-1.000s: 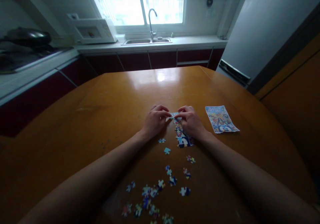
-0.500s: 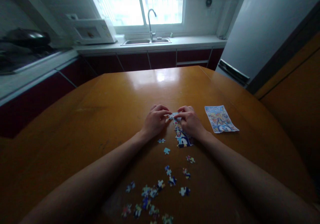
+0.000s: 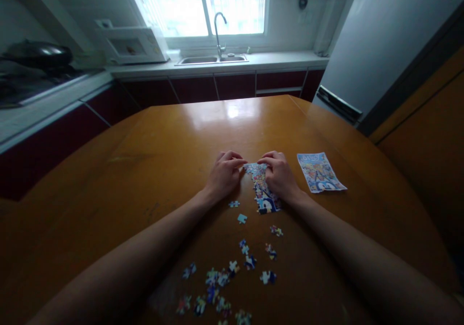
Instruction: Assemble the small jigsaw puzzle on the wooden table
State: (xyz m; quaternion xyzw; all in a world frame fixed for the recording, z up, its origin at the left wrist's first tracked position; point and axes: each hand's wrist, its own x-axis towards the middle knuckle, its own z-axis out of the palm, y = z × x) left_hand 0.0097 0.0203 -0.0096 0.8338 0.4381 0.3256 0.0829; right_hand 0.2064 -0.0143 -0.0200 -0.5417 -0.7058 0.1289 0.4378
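A partly joined jigsaw puzzle lies flat on the wooden table, with a blue-and-white cartoon face at its near end. My left hand has its fingers curled, with the fingertips pinched at the puzzle's far left corner. On the other side my right hand grips the far right edge, its index finger bent over the top. That hand covers part of the puzzle's right side. Closer to me are a loose blue puzzle piece and a small piece by my left wrist.
Several loose puzzle pieces are scattered on the near part of the table. To the right of my right hand lies a printed picture sheet. Beyond the table are a sink, a microwave and a fridge.
My right hand's fingers have drawn back to the right from the top-left pieces, so more of the puzzle's far end shows. My left hand has hardly moved.
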